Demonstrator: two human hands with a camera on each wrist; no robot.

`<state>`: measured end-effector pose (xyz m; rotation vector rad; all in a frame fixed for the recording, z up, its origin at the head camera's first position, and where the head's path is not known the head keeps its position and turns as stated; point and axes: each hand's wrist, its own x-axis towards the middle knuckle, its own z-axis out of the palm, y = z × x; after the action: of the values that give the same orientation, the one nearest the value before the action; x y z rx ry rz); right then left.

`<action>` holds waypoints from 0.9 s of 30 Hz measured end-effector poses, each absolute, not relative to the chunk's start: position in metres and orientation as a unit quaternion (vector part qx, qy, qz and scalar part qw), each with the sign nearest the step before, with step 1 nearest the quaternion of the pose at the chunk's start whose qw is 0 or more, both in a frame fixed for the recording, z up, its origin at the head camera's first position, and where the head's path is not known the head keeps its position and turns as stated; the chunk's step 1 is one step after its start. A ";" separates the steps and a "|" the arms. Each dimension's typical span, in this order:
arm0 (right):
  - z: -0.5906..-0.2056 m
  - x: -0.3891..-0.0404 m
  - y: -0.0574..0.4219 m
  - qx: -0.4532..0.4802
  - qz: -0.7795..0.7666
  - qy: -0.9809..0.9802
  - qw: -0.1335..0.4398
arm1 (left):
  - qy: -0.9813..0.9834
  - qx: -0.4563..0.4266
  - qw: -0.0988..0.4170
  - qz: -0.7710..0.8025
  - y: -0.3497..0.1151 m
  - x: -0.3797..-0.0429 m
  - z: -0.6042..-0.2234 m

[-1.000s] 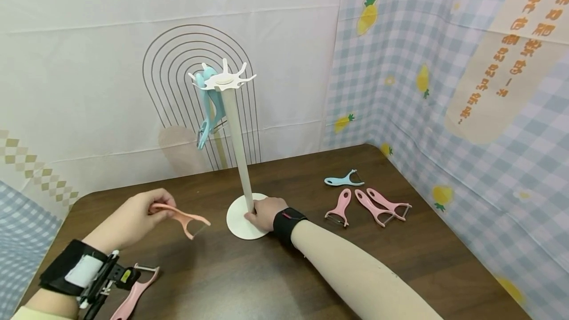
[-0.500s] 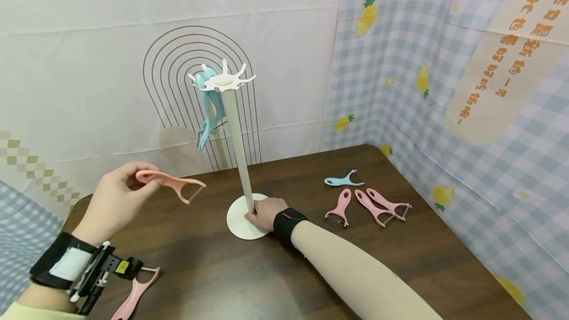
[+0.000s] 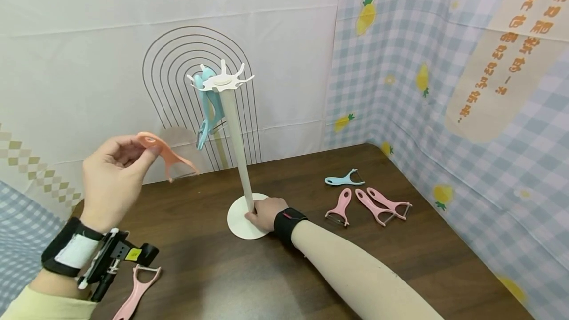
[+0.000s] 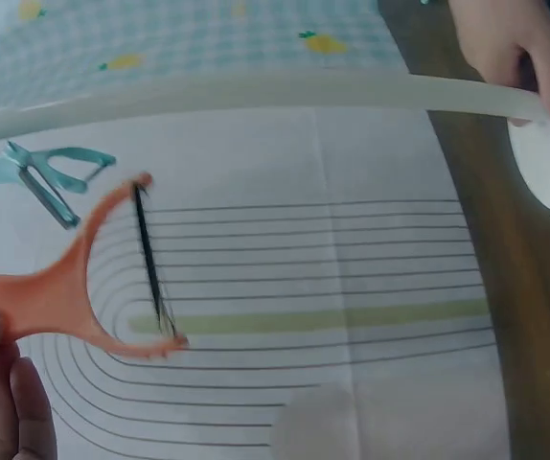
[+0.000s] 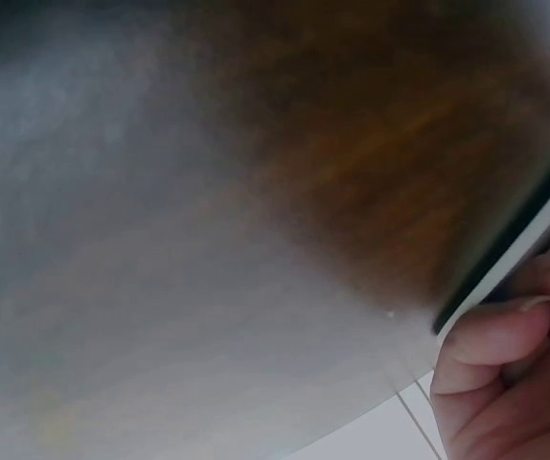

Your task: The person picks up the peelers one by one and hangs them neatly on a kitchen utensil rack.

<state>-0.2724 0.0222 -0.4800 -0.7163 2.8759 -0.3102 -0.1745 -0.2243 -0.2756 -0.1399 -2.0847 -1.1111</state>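
Note:
My left hand (image 3: 113, 177) pinches the handle of an orange peeler (image 4: 55, 292) between thumb and fingers, above the table and left of a white stand (image 3: 237, 152). The peeler's forked blade end points right and slightly down. Light blue peelers (image 3: 209, 107) hang from the left hooks of the stand's top; they overlap in the head view. My right hand (image 3: 268, 213) grips the stand low down, thumb by the pole and the other fingers at the round base (image 3: 240, 228). In the right wrist view, the curled fingers (image 5: 491, 350) show at a thin edge.
On the table's right lie a light blue peeler (image 3: 342, 180) and pink peelers (image 3: 341, 206), two of them overlapping. Another pink peeler (image 3: 135, 295) lies at the front left, below the left wrist camera. Printed cloth (image 3: 289, 63) hangs behind the brown table (image 3: 275, 275).
My left hand has risen with the orange peeler from low over the table toward hook height, and the peeler has turned. The right hand and the stand have stayed put.

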 end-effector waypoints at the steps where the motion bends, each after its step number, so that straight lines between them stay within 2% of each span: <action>1: -0.480 -0.272 0.022 -0.239 -0.105 0.962 0.081 | -0.810 -0.059 0.383 -0.440 -0.223 -0.175 -0.273; 12: -0.480 -0.273 0.022 -0.238 -0.105 0.962 0.085 | -0.756 -0.114 0.424 -0.485 -0.204 -0.174 -0.248; 27: -0.481 -0.271 0.022 -0.233 -0.108 0.963 0.087 | -0.754 -0.140 0.388 -0.511 -0.173 -0.174 -0.208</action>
<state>-0.2713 0.0222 -0.4808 -0.6928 2.8672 -0.3216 -0.1743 -0.1728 -0.2084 -0.3549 -1.9189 -1.2998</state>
